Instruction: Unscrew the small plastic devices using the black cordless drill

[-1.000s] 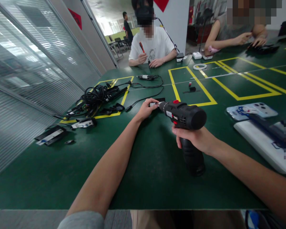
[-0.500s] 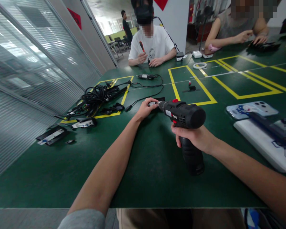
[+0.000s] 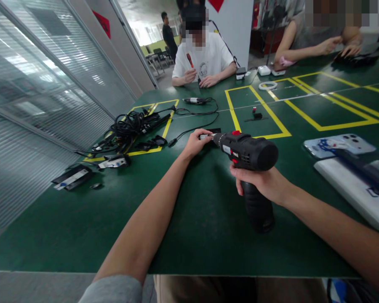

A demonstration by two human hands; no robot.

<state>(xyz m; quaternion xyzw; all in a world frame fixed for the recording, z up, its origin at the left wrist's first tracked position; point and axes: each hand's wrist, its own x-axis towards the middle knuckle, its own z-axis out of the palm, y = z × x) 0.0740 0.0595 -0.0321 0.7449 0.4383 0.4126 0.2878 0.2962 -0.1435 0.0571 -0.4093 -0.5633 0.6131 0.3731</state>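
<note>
My right hand (image 3: 263, 181) is wrapped round the grip of a black cordless drill (image 3: 249, 151) with red buttons. The drill's chuck points left, and its tip meets a small dark piece (image 3: 216, 131) on the green table (image 3: 196, 235). My left hand (image 3: 197, 143) pinches that piece from the left, its fingers beside the drill tip. The fingers and the chuck partly hide the piece, so its shape is unclear.
Tangled black cables (image 3: 135, 126) and dark casings (image 3: 72, 177) lie at the left. A phone (image 3: 339, 145) and a white device (image 3: 356, 189) are at the right. Across the table, one person holds a red screwdriver (image 3: 190, 60); another sits at the far right.
The whole view has shifted slightly, so the scene appears a little further right. Both hands keep their hold, and the drill tip stays at the piece.
</note>
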